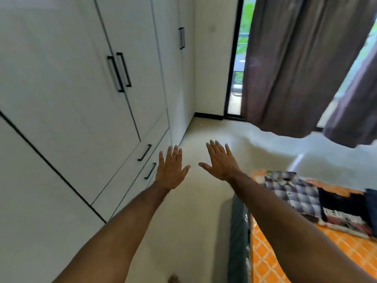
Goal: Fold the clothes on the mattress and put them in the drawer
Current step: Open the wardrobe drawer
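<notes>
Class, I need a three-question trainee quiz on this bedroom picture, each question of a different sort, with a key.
1. True or false: the left hand grips a drawer handle.
2. Which garment on the mattress lies nearest the right hand? A) plaid shirt B) black printed T-shirt C) dark blue garment
3. Fill in: both wardrobe drawers are ____.

Key: 1 false; 2 A; 3 closed.

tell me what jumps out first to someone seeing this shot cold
Two bare hands, the left hand and right hand, stretch out open and empty over the pale floor at the centre. At lower right, an orange patterned mattress carries a plaid shirt and a black printed shirt. White wardrobe doors with black handles fill the left, and two closed drawers sit below them.
</notes>
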{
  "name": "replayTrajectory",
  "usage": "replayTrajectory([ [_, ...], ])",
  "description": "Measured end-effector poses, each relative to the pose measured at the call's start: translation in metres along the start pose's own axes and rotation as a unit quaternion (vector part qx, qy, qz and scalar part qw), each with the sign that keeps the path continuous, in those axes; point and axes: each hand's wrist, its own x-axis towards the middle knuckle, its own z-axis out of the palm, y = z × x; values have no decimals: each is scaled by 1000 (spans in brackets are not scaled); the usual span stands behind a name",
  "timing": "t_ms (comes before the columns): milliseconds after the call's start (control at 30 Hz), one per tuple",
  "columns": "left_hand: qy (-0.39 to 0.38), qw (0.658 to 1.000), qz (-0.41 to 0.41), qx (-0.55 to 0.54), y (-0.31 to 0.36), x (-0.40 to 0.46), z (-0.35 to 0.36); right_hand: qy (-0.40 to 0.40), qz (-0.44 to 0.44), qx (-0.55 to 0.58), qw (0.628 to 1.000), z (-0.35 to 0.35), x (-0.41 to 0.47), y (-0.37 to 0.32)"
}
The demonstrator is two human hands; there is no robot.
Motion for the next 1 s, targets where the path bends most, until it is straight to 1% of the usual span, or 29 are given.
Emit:
replayTrajectory([
  [67, -14, 999, -41, -7, -40, 1, 14, -7, -41, 1, 999, 11, 34, -34],
  [167, -33, 996, -79, -15, -95, 10, 31, -16, -97, -1, 995, 25, 83, -76],
  [267, -54, 992, -107, -46, -142, 25, 47, -20, -151, -19, 988, 35, 129, -99],
  [367, -69, 985, -135, -76, -191, 45, 66, -38, -175, -34, 983, 47, 180, -114],
  [500, -96, 981, -146, -88, -235, 69, 91, -69, -202, -42, 976, 70, 235, -127],
  [733, -126, 969, -185, -105, -266, 111, 137, -97, -261, -47, 959, 106, 312, -142],
  [1000, -158, 950, -244, -116, -268, 192, 183, -148, -341, -29, 928, 164, 437, -128],
])
